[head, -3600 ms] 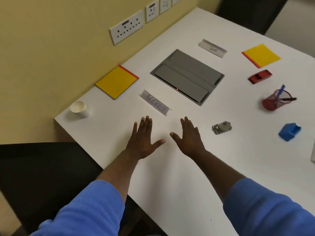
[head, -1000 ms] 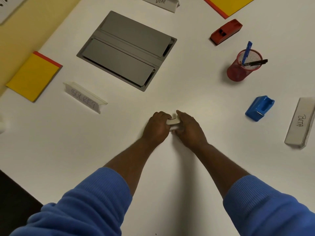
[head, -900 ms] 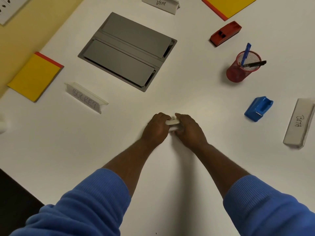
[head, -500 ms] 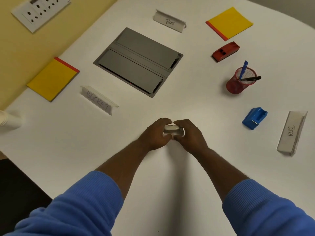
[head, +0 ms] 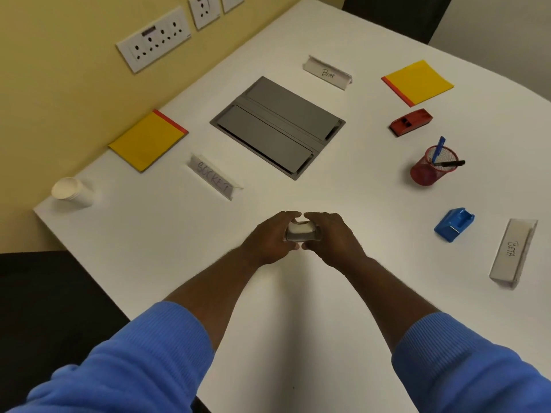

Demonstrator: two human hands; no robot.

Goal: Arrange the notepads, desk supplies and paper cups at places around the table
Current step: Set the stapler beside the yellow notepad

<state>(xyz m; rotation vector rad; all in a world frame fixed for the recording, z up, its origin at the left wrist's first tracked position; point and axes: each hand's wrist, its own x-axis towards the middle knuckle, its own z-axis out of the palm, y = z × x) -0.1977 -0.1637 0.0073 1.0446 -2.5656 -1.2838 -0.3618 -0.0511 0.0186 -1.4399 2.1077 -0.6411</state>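
Both hands meet over the middle of the white table (head: 298, 338). My left hand (head: 269, 238) and my right hand (head: 331, 238) grip a small silver stapler (head: 301, 232) between them, fingers curled round its ends. A yellow notepad (head: 147, 141) lies at the left by the wall and a second yellow notepad (head: 419, 81) at the far right. A stack of paper cups (head: 71, 192) stands at the left corner. A red stapler (head: 411, 122), a red mesh pen holder (head: 429, 169) with pens and a blue tape dispenser (head: 453, 224) sit on the right.
Three name cards stand on the table: "SOCKET" (head: 213, 180), "BEAR" (head: 327, 72) and "BETA" (head: 512, 251). A grey cable hatch (head: 277, 126) is set into the tabletop. Wall sockets (head: 153, 40) line the yellow wall. A dark chair (head: 393, 13) is at the far end.
Both hands, flat and empty on the table 3.6 s ago, now hold the silver stapler together. Over the last second the view tilted up and the hands lifted the stapler slightly.
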